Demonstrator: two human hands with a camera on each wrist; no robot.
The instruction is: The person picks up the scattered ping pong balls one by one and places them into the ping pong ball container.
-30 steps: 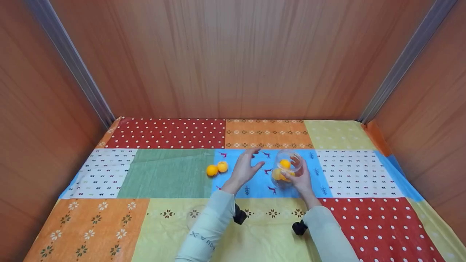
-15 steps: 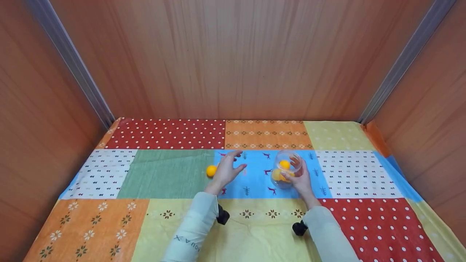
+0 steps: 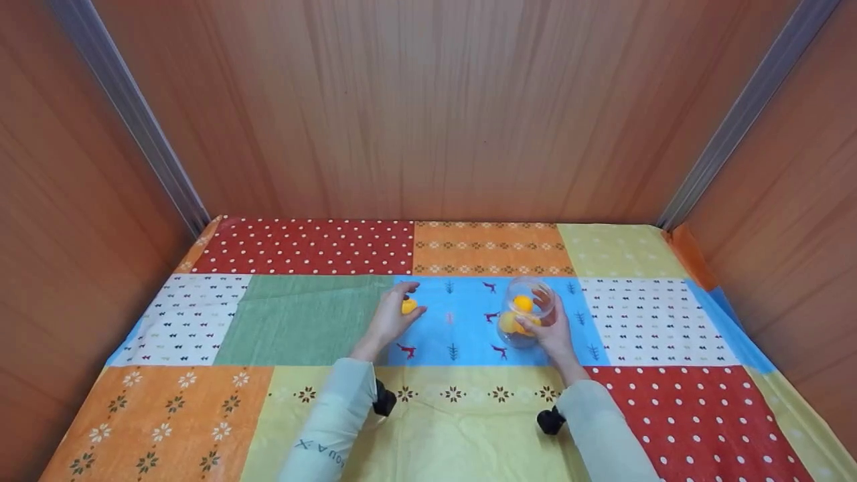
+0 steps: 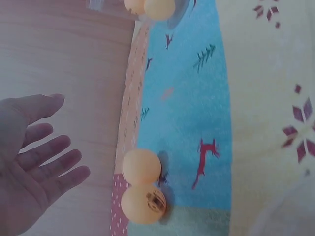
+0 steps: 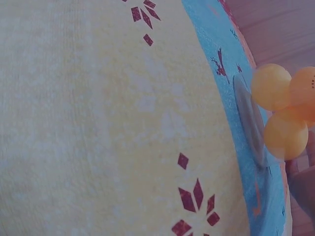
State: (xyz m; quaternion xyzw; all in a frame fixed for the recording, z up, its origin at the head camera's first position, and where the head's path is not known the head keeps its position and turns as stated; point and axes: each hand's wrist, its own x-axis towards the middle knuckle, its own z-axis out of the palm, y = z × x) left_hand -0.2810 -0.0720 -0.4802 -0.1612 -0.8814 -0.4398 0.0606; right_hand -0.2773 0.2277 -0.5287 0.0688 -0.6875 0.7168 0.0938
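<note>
Two orange ping-pong balls, a nearer (image 4: 143,203) one with a printed mark and a plain ball (image 4: 141,167), lie touching on the blue part of the cloth. My left hand (image 3: 390,317) is just above them, fingers spread and thumb apart, holding nothing; in the head view it hides most of them. In the left wrist view the same hand (image 4: 39,169) shows its loose fingers. My right hand (image 3: 554,332) grips a clear plastic jar (image 3: 516,340) by its side. Several orange ping-pong balls (image 5: 286,135) are inside the jar, its open mouth facing up.
A patchwork tablecloth (image 3: 315,321) covers the table. Wood-patterned panels (image 3: 428,120) stand at the back and both sides. Each wrist carries a small black camera, such as the right camera (image 3: 551,422).
My left hand has moved left, from between the jar and the loose balls to over those balls. The right hand and the jar have stayed in place.
</note>
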